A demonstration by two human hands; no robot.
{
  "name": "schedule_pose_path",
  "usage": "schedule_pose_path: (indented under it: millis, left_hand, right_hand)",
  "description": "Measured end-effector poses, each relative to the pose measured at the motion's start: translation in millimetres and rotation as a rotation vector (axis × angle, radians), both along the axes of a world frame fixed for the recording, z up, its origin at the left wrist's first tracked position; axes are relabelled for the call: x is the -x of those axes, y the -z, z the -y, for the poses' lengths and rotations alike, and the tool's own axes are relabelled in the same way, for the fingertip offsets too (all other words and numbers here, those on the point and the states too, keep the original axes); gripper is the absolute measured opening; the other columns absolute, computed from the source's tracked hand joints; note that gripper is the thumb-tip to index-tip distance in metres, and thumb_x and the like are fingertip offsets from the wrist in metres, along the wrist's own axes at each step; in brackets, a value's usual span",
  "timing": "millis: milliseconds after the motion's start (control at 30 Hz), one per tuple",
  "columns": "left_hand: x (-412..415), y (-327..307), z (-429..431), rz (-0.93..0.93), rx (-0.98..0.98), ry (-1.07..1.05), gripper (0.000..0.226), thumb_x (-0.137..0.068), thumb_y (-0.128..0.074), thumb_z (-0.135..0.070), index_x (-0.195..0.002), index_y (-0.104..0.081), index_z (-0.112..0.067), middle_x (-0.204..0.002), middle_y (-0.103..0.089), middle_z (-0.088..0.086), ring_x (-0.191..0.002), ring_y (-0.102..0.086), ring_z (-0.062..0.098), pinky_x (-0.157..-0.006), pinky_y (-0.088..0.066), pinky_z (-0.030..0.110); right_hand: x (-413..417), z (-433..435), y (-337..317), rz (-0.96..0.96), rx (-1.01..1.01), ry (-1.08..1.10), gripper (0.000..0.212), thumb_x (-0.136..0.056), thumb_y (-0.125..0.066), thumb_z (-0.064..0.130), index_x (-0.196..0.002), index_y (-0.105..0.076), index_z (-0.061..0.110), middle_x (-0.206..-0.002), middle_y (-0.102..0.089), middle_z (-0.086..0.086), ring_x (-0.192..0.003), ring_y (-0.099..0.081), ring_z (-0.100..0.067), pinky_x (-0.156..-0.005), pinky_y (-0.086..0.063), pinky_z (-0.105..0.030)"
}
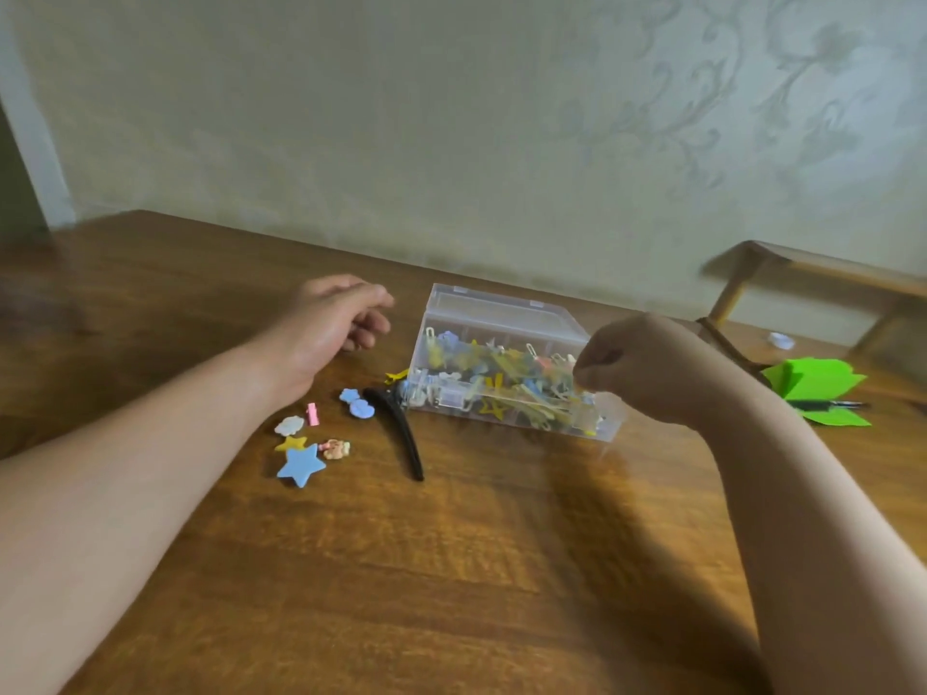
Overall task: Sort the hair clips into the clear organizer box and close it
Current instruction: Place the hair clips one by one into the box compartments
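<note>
Clear box [501,363] mid-table [451,569], tilted, full of mixed clips. Left hand [336,318] at its 9 o'clock, fingers loosely curled, holding nothing. Right hand [647,368] at its 3 o'clock, fingers curled against the box end; can't tell if it grips anything. Loose at 8 o'clock: black clip [401,433], blue star [300,465], smaller ones. Green paper [817,388] past 3 o'clock.
</note>
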State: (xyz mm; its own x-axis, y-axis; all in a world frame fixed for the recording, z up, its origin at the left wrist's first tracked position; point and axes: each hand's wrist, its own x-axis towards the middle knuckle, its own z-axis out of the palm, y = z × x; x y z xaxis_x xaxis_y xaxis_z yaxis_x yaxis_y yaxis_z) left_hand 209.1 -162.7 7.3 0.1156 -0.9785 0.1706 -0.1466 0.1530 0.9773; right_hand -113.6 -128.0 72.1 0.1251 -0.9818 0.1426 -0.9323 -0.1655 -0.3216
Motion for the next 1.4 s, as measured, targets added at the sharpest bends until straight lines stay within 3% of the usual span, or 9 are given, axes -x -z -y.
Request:
schedule_pose_path:
  millis: [133,333,567,800,967,1067,1200,1300,1400]
  left_hand:
    - [-1.1,1.1,1.4,0.016,0.007,-0.012,0.022,-0.105,-0.059,-0.025,-0.108,-0.077,-0.012,-0.083,-0.074,0.003,-0.071,-0.062,0.015,-0.067,-0.046,0.029]
    - [-0.7,0.4,0.4,0.03,0.008,-0.006,0.024,-0.105,-0.058,-0.025,-0.11,-0.076,-0.011,-0.085,-0.074,0.004,-0.073,-0.063,0.016,-0.068,-0.046,0.029]
    - [-2.9,0.8,1.4,0.019,-0.002,-0.006,0.024,-0.105,-0.059,-0.027,-0.111,-0.076,-0.011,-0.087,-0.075,0.005,-0.075,-0.063,0.016,-0.069,-0.047,0.029]
    - [-1.5,-4.1,-2.9,-0.024,-0.014,-0.018,0.028,-0.103,-0.061,-0.024,-0.115,-0.074,-0.003,-0.082,-0.073,0.004,-0.065,-0.06,0.013,-0.06,-0.044,0.024]
    - [-0.4,-6.2,-2.0,-0.089,-0.033,-0.05,0.029,-0.1,-0.065,-0.023,-0.114,-0.074,0.0,-0.083,-0.073,0.008,-0.062,-0.06,0.015,-0.051,-0.046,0.016]
    - [-0.9,-7.6,-1.6,-0.103,-0.053,-0.042,0.028,-0.101,-0.064,-0.024,-0.113,-0.074,-0.001,-0.079,-0.073,0.004,-0.059,-0.058,0.014,-0.055,-0.042,0.021]
    - [1.4,-6.7,-1.1,-0.116,-0.047,-0.054,0.03,-0.101,-0.064,-0.024,-0.114,-0.073,0.002,-0.079,-0.071,0.006,-0.059,-0.055,0.015,-0.055,-0.038,0.025]
    - [2.8,-4.7,3.1,-0.113,-0.026,-0.05,0.028,-0.101,-0.064,-0.023,-0.111,-0.073,0.001,-0.079,-0.071,0.008,-0.059,-0.055,0.016,-0.055,-0.038,0.025]
    - [1.7,-1.7,8.2,-0.108,-0.009,-0.042,0.022,-0.101,-0.064,-0.023,-0.104,-0.075,-0.004,-0.076,-0.071,0.006,-0.057,-0.055,0.015,-0.054,-0.037,0.025]
  right_hand:
    - [-4.6,3.4,6.9,-0.029,0.064,0.014,0.01,-0.096,-0.072,0.024,-0.095,-0.08,0.031,-0.09,-0.074,0.015,-0.082,-0.069,-0.008,-0.08,-0.063,-0.036]
    - [-3.4,6.9,10.2,-0.047,0.084,0.024,0.01,-0.095,-0.072,0.024,-0.095,-0.08,0.031,-0.092,-0.073,0.016,-0.085,-0.066,-0.006,-0.084,-0.062,-0.039]
    - [-9.5,3.2,7.0,-0.07,0.158,0.039,0.007,-0.098,-0.068,0.028,-0.099,-0.074,0.032,-0.09,-0.065,0.017,-0.079,-0.059,-0.005,-0.065,-0.053,-0.032]
    - [-37.3,-7.5,9.1,-0.004,0.231,-0.025,0.01,-0.097,-0.066,0.03,-0.097,-0.075,0.035,-0.093,-0.074,0.013,-0.085,-0.065,-0.017,-0.073,-0.054,-0.036]
    - [-88.6,-31.9,13.8,0.098,0.274,-0.272,0.007,-0.095,-0.071,0.03,-0.093,-0.075,0.035,-0.085,-0.07,0.023,-0.081,-0.062,-0.001,-0.072,-0.048,-0.029]
    - [-123.6,-55.7,17.7,0.097,0.271,-0.466,0.007,-0.095,-0.069,0.035,-0.093,-0.075,0.038,-0.086,-0.068,0.024,-0.089,-0.059,0.005,-0.071,-0.043,-0.012]
    - [-158.0,-75.2,28.1,-0.015,0.263,-0.664,0.011,-0.094,-0.071,0.038,-0.102,-0.077,0.035,-0.095,-0.065,0.017,-0.091,-0.055,-0.003,-0.079,-0.043,-0.025]
    - [-164.1,-74.7,37.5,-0.095,0.299,-0.697,0.019,-0.089,-0.071,0.045,-0.102,-0.078,0.031,-0.103,-0.067,0.011,-0.108,-0.06,-0.017,-0.091,-0.05,-0.041]
    - [-163.9,-75.6,42.4,-0.075,0.288,-0.719,0.017,-0.086,-0.076,0.042,-0.098,-0.076,0.031,-0.104,-0.068,0.011,-0.107,-0.061,-0.02,-0.091,-0.051,-0.045]
